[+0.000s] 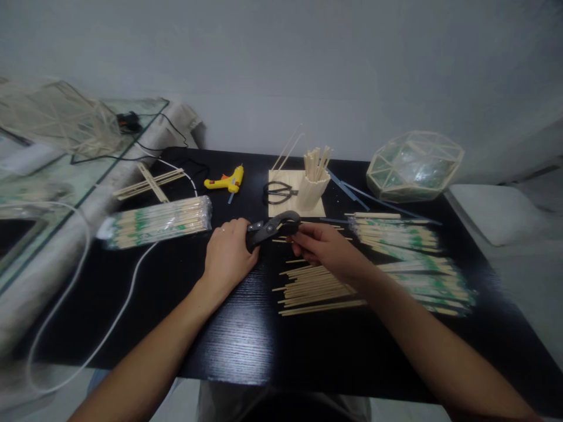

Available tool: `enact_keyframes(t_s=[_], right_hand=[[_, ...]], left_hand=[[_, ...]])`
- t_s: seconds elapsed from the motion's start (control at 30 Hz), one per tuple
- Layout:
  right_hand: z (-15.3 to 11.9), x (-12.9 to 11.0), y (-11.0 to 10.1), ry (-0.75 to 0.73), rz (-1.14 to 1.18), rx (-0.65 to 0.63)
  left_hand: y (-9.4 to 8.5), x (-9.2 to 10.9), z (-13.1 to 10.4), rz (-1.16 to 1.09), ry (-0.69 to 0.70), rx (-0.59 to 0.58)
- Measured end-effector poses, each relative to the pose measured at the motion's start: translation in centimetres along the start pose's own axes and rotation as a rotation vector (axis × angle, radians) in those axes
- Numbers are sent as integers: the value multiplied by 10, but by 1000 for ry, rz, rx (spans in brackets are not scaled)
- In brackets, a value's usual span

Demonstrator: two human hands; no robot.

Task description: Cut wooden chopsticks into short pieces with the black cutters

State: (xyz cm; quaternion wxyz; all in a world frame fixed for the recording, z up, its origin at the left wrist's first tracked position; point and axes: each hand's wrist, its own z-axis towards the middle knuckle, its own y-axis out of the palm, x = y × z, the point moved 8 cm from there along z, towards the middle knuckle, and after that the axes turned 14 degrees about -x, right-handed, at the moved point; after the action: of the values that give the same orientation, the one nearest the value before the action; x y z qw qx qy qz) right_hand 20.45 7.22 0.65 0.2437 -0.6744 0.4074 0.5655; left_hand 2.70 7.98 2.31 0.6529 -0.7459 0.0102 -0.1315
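Note:
My left hand [229, 249] is closed around the handles of dark pruning shears [269, 230], whose curved jaws point right. Right beside those jaws, my right hand [319, 243] has its thumb and fingers pinched together. What lies between these fingertips is too small and blurred to tell. Below my right hand, loose bamboo sticks [310, 287] are spread on the table. Just beyond both hands, a cup-like holder made of sticks [313, 192] stands on a square wooden base [277, 210], full of upright sticks. Black-handled scissors [280, 192] lie on that base.
A yellow glue gun [225, 179] lies at the back of the black table [176, 328]. Wrapped chopstick packs are at left [160, 223] and right [433, 281]. A faceted stick-framed bowl [416, 167] stands back right. A white cable [127, 302] loops over the left side.

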Motion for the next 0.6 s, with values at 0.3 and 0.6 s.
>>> enact_keyframes(t_s=[0.3,0.6], right_hand=[[-44,-65,-5,-450,-817,564],[-36,-50,32,-489,-1345,433]], left_hand=[[3,3,0,36,34,0],[6,8,-1,81,56,-3]])
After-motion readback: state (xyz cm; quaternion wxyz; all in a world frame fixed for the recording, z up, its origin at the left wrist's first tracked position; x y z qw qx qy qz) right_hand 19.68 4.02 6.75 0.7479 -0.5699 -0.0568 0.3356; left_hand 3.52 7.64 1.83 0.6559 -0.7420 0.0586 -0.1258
